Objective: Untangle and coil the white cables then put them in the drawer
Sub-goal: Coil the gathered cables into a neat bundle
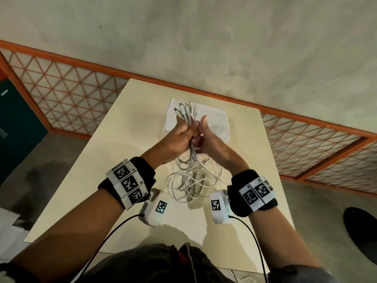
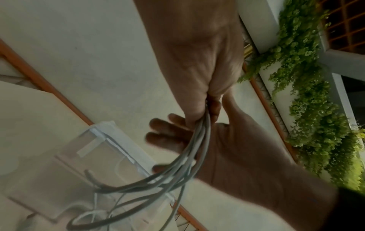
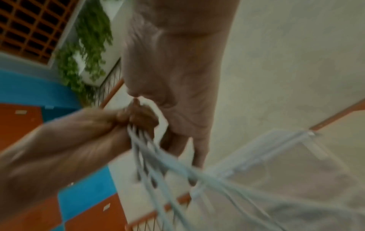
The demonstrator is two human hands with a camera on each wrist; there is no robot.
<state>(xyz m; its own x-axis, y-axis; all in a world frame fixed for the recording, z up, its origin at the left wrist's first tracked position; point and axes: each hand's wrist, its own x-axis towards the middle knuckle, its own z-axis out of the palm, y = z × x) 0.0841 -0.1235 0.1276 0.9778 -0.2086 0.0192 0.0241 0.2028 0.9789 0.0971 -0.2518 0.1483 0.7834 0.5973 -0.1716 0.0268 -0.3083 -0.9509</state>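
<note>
The left hand (image 1: 179,137) is clenched round a bundle of the white cables (image 1: 191,178) just under their connectors (image 1: 182,109), which stick up together above the fist; the right hand (image 1: 210,137) is pressed against it from the other side, thumb raised, and its fingers seem curled on the same strands, though the left wrist view shows some of them fairly straight, so I cannot tell for sure. Below the hands the cables hang down and end in a loose tangle on the tabletop (image 1: 126,144); behind the hands lies a clear plastic tray (image 1: 212,119), which may be the drawer.

The step in hand looks like gathering the plug ends before combing out the loops. To do it well, I would keep the left grip firm near the connectors and let the right hand slide down along one strand at a time; pulling hard on the whole bundle would probably tighten the knots; lifting the hands higher lets the loops fall free.
</note>
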